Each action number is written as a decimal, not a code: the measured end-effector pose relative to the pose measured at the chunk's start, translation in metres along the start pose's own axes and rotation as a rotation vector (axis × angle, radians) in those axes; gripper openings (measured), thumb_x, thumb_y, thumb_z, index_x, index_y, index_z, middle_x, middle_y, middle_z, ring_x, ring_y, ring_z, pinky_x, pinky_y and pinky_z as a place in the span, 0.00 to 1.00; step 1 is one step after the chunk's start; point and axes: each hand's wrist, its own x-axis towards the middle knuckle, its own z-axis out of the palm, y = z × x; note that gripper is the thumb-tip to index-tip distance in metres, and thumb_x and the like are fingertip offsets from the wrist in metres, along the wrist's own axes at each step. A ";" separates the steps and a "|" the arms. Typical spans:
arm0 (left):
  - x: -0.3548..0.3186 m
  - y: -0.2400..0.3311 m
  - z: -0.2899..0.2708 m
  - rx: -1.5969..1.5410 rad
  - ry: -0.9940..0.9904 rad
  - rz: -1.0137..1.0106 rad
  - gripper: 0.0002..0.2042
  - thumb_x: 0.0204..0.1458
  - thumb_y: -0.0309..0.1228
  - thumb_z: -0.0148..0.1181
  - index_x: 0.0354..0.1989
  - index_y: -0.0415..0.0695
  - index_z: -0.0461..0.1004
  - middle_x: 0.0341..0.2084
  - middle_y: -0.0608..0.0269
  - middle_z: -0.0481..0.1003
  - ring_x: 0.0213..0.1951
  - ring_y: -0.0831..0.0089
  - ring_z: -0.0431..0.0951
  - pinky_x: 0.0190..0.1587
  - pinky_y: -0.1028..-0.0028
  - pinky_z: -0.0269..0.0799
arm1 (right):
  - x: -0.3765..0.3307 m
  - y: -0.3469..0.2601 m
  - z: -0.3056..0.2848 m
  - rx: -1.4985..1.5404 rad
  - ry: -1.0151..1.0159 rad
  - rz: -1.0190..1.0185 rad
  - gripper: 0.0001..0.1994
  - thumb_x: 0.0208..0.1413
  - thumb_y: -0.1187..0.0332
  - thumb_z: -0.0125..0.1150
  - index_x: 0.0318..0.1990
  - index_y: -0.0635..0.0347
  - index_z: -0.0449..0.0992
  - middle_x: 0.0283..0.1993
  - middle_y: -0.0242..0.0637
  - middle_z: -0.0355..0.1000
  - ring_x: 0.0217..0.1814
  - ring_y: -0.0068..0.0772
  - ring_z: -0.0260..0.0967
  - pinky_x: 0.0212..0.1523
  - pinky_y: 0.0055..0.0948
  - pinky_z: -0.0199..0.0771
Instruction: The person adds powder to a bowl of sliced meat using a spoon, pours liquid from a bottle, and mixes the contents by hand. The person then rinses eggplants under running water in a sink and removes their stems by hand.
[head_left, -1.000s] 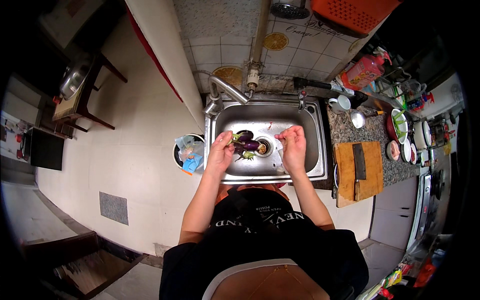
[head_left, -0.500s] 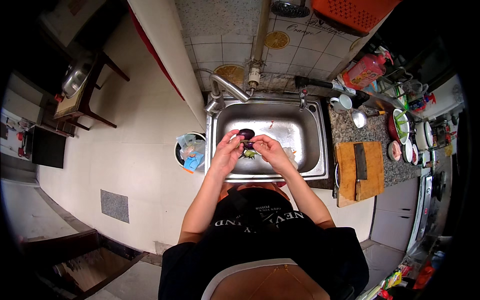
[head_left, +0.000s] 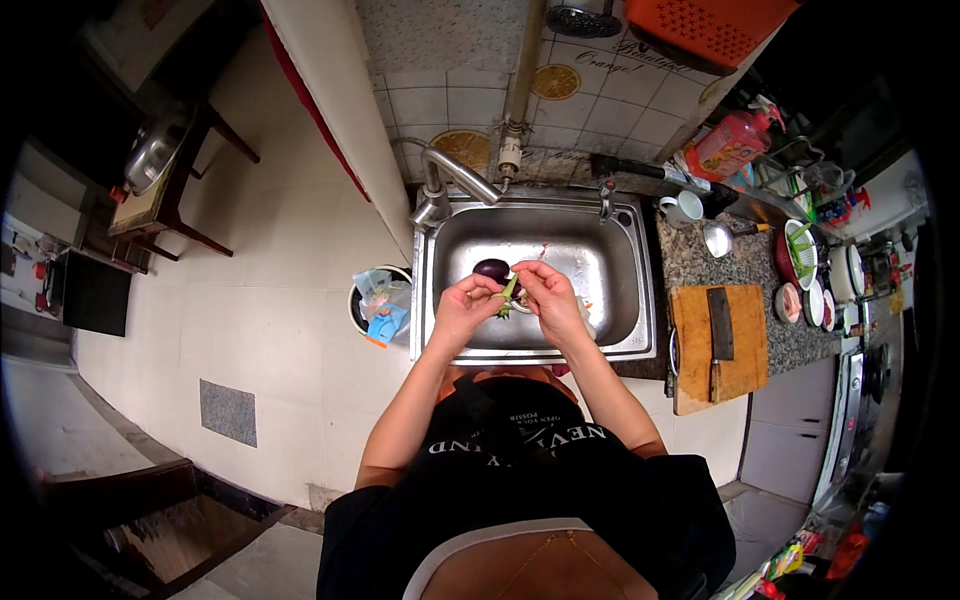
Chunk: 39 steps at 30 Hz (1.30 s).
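Over steel sink (head_left: 620, 300), tiled kitchen: hands w/ eggplant (head_left: 492, 270).

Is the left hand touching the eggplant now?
Touching. In the head view, the left hand closes on the dark purple eggplant over the sink; its fingers overlap the eggplant with no gap visible.

The person wears a black short-sleeved T-shirt (head_left: 520, 480) with pale block lettering printed across the chest, seen upside down from above. The sleeves end above the elbows, leaving both forearms bare. The left hand (head_left: 462, 308) and right hand (head_left: 548, 300) are bare, without gloves; no rings or watch can be made out. A thin gold-coloured chain (head_left: 545, 555) lies at the neckline, which shows a pale band.
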 end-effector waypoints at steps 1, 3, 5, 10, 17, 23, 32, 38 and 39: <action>-0.001 0.002 0.002 0.045 -0.002 0.024 0.06 0.45 0.21 0.54 0.33 0.40 0.68 0.30 0.61 0.72 0.35 0.78 0.72 0.40 0.82 0.66 | -0.001 -0.002 0.003 -0.030 0.016 -0.016 0.05 0.51 0.72 0.50 0.35 0.62 0.70 0.24 0.24 0.64 0.15 0.07 0.48 0.15 0.09 0.44; 0.000 0.001 0.005 0.079 0.014 0.021 0.06 0.45 0.22 0.54 0.33 0.40 0.68 0.29 0.62 0.73 0.34 0.79 0.72 0.39 0.82 0.66 | 0.001 0.008 0.001 -0.131 0.004 -0.143 0.05 0.51 0.72 0.51 0.35 0.62 0.70 0.24 0.24 0.66 0.16 0.06 0.50 0.15 0.08 0.45; 0.000 0.001 0.005 0.066 0.028 -0.003 0.07 0.46 0.22 0.54 0.34 0.40 0.68 0.28 0.63 0.73 0.34 0.79 0.72 0.38 0.82 0.66 | -0.001 0.006 0.003 -0.154 -0.024 -0.157 0.05 0.51 0.72 0.52 0.35 0.61 0.70 0.25 0.24 0.67 0.18 0.06 0.52 0.16 0.08 0.46; -0.005 0.003 0.003 -0.280 -0.054 -0.114 0.07 0.47 0.24 0.53 0.35 0.40 0.69 0.28 0.63 0.72 0.34 0.78 0.72 0.38 0.81 0.65 | -0.006 -0.003 0.004 -0.100 -0.072 -0.055 0.06 0.50 0.73 0.52 0.36 0.61 0.70 0.26 0.25 0.68 0.21 0.07 0.57 0.17 0.07 0.50; -0.004 0.000 0.002 -0.509 -0.205 -0.237 0.08 0.50 0.28 0.50 0.37 0.41 0.68 0.30 0.65 0.70 0.34 0.77 0.70 0.39 0.78 0.65 | -0.007 -0.009 0.002 0.030 -0.206 0.061 0.06 0.50 0.75 0.50 0.36 0.66 0.70 0.29 0.31 0.68 0.27 0.16 0.63 0.26 0.14 0.64; -0.006 -0.002 0.001 -0.621 -0.313 -0.302 0.11 0.48 0.29 0.53 0.40 0.41 0.66 0.29 0.66 0.71 0.33 0.76 0.70 0.38 0.78 0.66 | -0.005 -0.015 -0.002 0.174 -0.387 0.208 0.06 0.51 0.74 0.49 0.35 0.65 0.68 0.26 0.32 0.67 0.25 0.18 0.64 0.21 0.12 0.60; -0.009 0.007 0.001 -0.177 -0.164 -0.181 0.06 0.46 0.24 0.54 0.33 0.38 0.70 0.28 0.65 0.72 0.32 0.79 0.71 0.38 0.80 0.66 | -0.001 -0.017 -0.003 0.061 -0.375 0.155 0.03 0.49 0.77 0.49 0.33 0.62 0.68 0.24 0.28 0.64 0.20 0.15 0.58 0.20 0.12 0.56; 0.000 0.020 0.002 0.295 0.006 0.039 0.05 0.43 0.22 0.57 0.30 0.37 0.71 0.26 0.66 0.72 0.30 0.82 0.71 0.36 0.83 0.66 | -0.007 -0.014 0.006 -0.759 -0.014 -0.297 0.03 0.45 0.78 0.52 0.29 0.61 0.70 0.25 0.31 0.67 0.21 0.21 0.61 0.23 0.17 0.59; 0.000 0.018 0.004 0.348 0.030 0.079 0.05 0.43 0.22 0.57 0.30 0.37 0.71 0.26 0.66 0.72 0.30 0.82 0.71 0.36 0.83 0.66 | -0.008 -0.013 0.008 -0.809 -0.002 -0.367 0.03 0.45 0.77 0.53 0.29 0.62 0.70 0.25 0.33 0.67 0.22 0.25 0.62 0.23 0.20 0.60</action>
